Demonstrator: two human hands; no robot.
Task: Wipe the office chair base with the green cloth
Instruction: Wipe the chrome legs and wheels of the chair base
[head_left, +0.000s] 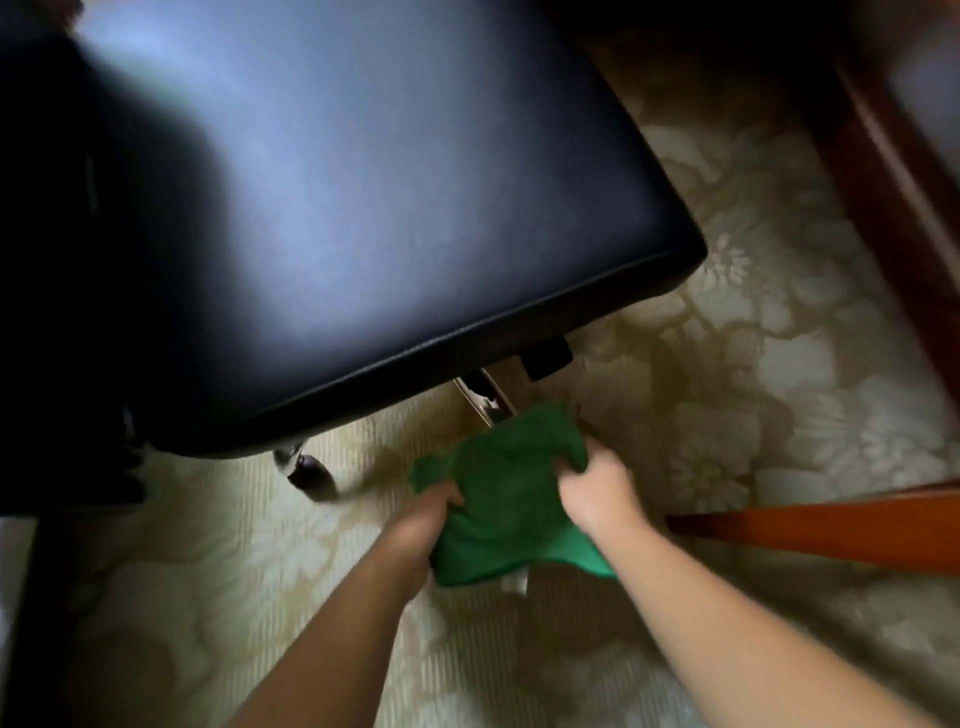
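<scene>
The green cloth (511, 499) is draped over a chrome leg of the office chair base (483, 397), just below the front edge of the black seat (363, 208). My left hand (426, 519) grips the cloth's left side. My right hand (597, 480) grips its right side. A black caster (311, 475) of the base shows under the seat at the left. Most of the base is hidden by the seat and the cloth.
The floor is a pale carpet with a flower pattern (753, 364). A brown wooden furniture edge (831, 530) reaches in from the right, close to my right forearm. More dark wooden furniture (893, 171) stands at the upper right.
</scene>
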